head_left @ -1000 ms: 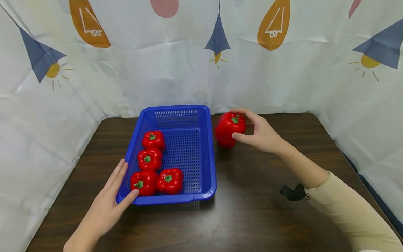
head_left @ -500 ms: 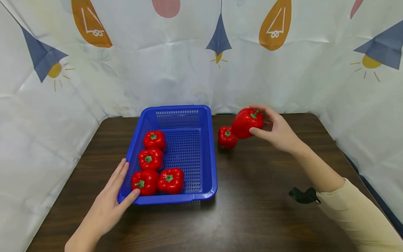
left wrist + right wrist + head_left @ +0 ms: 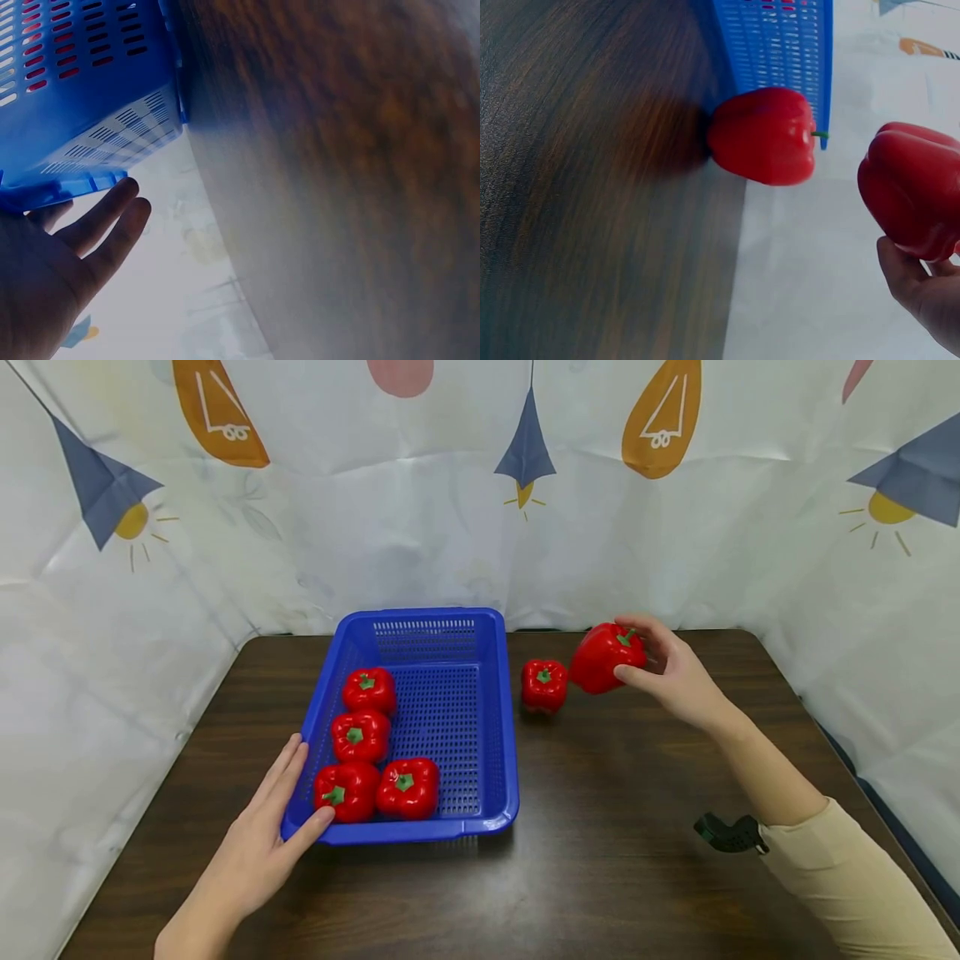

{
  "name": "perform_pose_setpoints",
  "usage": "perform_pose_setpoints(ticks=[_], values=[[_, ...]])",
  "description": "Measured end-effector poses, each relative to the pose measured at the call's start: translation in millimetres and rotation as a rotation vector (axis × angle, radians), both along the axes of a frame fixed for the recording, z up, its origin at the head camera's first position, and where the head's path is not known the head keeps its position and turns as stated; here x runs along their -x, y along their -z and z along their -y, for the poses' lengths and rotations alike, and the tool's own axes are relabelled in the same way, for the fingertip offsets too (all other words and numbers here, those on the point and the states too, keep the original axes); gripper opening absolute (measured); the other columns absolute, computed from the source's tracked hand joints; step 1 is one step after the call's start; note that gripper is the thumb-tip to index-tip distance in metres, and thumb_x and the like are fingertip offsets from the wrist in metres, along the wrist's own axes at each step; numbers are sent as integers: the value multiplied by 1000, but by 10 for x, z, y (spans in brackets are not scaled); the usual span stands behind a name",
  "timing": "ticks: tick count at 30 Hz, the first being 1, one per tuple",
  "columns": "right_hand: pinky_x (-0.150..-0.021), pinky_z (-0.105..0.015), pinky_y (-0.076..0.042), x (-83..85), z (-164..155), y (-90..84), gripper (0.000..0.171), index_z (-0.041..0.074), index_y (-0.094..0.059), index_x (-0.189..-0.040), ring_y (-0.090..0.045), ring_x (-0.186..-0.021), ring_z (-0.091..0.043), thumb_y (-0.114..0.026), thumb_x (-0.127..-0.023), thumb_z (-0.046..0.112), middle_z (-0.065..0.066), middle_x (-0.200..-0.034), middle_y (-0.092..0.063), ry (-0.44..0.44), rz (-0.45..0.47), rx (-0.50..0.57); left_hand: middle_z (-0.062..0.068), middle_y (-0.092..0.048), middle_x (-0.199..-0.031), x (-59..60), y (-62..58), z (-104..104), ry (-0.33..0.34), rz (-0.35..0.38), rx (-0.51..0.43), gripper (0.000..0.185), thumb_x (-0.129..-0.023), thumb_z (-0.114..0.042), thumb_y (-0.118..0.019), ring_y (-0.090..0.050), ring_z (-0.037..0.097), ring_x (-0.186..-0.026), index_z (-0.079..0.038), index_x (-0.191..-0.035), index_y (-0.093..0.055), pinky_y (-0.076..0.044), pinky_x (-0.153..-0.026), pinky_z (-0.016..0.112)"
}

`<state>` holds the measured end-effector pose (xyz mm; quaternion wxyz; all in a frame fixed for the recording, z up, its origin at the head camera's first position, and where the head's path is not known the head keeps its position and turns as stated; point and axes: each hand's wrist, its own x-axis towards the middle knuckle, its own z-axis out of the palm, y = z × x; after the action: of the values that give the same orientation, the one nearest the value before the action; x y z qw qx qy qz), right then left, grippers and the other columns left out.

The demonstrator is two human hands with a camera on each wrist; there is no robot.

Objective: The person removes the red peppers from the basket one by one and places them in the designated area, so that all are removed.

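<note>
Since one second ago, the right hand (image 3: 671, 672) has lifted a large red pepper (image 3: 606, 657) off the table (image 3: 600, 860) and carried it rightward, uncovering a smaller pepper on the table (image 3: 544, 684). Thumb and fingers grasp the large pepper, which is held in the air just right of the smaller one. The left hand (image 3: 258, 852) has not moved: its fingers lie straight against the near left corner of the blue basket (image 3: 491, 727), which contains four red peppers (image 3: 371, 760).

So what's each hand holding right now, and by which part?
The right hand grips a red pepper round its body, lifted off the table. The left hand holds nothing; its straight fingers rest against the blue basket corner.
</note>
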<state>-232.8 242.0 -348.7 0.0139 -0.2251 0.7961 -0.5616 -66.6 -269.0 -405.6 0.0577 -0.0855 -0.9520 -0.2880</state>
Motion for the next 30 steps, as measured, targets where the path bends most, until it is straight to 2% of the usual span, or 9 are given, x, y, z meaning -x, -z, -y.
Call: perform_pose_setpoints(ticks=[8, 22, 30], values=[[-87, -23, -56, 60, -21, 108, 58, 7, -41, -153, -55, -117, -25, -65, -100, 9, -10, -139, -51, 10, 59, 27, 0, -10, -172, 2, -5, 0, -2, 1, -8, 87, -98, -36, -69, -25, 43, -150, -20, -166, -18, -40, -95, 77], [-88, -22, -55, 158, -76, 258, 59, 7, -40, -153, -51, -122, -23, -65, -101, 14, -12, -146, -46, 42, 142, -15, -1, -10, -172, 9, 6, -1, 4, -7, -16, 87, -98, -34, -70, -26, 42, -150, -22, -166, -18, -41, -94, 77], [-89, -21, -54, 173, -87, 293, 61, 5, -38, -154, -50, -123, -26, -64, -99, 11, -15, -147, -45, 49, 171, -37, -1, -10, -172, 5, 14, 1, 4, -7, -19, 87, -98, -34, -70, -26, 42, -151, -21, -166, -18, -41, -94, 76]])
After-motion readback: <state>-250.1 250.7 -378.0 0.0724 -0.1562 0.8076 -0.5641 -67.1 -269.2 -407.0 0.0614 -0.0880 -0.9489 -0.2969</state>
